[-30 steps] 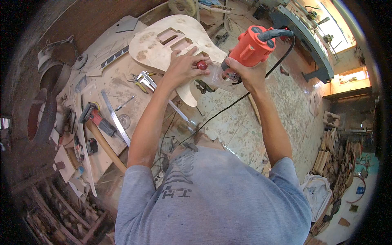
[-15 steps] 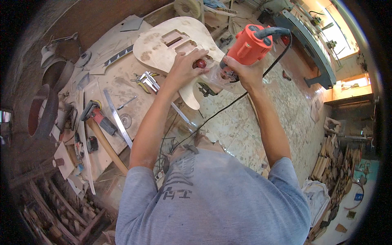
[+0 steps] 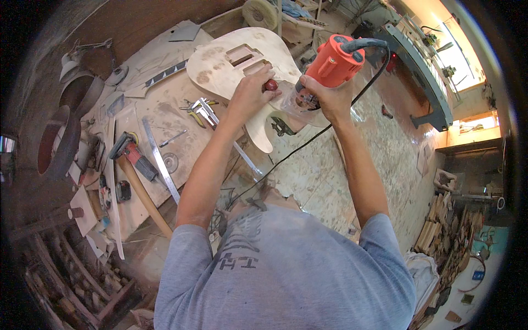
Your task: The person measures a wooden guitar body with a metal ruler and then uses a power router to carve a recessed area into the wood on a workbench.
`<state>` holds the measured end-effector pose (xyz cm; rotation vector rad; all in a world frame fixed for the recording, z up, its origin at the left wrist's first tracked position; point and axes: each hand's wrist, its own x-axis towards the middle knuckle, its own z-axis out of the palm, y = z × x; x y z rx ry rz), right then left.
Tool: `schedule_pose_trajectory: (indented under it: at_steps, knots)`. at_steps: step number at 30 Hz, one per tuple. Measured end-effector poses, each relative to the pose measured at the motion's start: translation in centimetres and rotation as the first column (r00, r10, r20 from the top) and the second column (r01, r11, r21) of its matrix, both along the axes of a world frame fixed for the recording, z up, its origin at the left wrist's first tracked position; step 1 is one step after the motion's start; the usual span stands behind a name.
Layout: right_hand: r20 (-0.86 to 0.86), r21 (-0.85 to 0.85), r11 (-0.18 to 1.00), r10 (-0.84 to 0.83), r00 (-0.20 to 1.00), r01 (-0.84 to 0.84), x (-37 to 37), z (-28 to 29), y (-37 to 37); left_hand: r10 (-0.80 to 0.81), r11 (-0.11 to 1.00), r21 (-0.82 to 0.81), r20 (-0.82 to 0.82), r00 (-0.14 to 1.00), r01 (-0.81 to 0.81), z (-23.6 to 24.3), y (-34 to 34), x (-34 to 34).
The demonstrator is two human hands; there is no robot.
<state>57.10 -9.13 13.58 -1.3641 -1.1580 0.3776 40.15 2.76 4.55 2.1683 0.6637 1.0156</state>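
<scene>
Left hand (image 3: pixel 252 94) curled round red knob (image 3: pixel 270 84) | right hand (image 3: pixel 334 102) wrapped low round orange router (image 3: pixel 333 61) | guitar body (image 3: pixel 220 74) far centre, at the tabletop's (image 3: pixel 170 118) right edge | I see the router has edged left, its clear base (image 3: pixel 287 102) now nearer the pickup cavities (image 3: pixel 245 59)

Guitar body (image 3: pixel 224 76), right fingers (image 3: pixel 312 84) on router (image 3: pixel 333 63), left fingers (image 3: pixel 263 73) on knob (image 3: pixel 270 84)

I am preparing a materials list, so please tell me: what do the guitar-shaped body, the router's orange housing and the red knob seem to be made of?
Guitar-shaped body: most likely bare wood, unfinished; pale, dull surface with brown, knot-like patches.
Orange housing: probably moulded plastic; even colour, rounded edges.
Red knob: glossy, with a highlight; lacquered wood or plastic, I cannot tell.
</scene>
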Motion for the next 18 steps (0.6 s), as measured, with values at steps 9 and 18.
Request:
schedule_pose_trajectory:
  at_steps: [9,18]
  knots:
    - [0.027,0.009,1.0,0.004,1.0,-0.005,0.2,-0.4,1.3,0.038,0.999,0.0,0.032,0.999,-0.038,-0.6,0.4,0.1]
    - [0.021,-0.021,1.0,-0.002,1.0,0.003,0.3,-0.6,1.8,0.07,0.997,-0.034,0.068,0.995,-0.068,-0.7,0.3,0.3]
